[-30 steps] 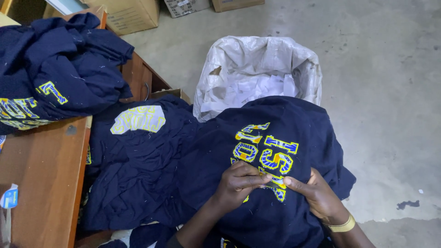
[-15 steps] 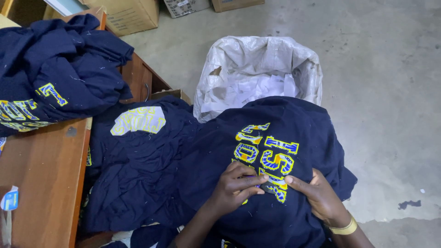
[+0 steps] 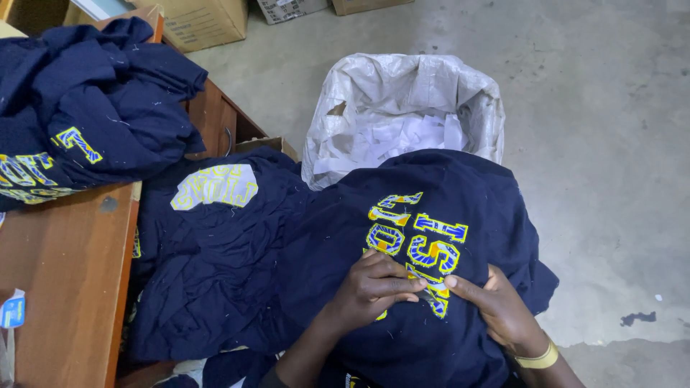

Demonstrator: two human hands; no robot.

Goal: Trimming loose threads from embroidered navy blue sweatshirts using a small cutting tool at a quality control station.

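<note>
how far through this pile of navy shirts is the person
Looks done: a heap of navy shirts lies on the wooden desk. In hand: the left hand and right hand pinch the embroidered letters on the lap shirt. Left: more shirts beside the desk, count unclear.

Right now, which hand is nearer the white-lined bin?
Left. The left hand lies on the garment's lettering, just below the white-lined bin; the right hand sits slightly lower.

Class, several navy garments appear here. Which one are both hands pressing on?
The navy garment in front of the white-lined bin, its blue-and-yellow lettering face up under the left hand and right hand. The others lie untouched further left.
</note>
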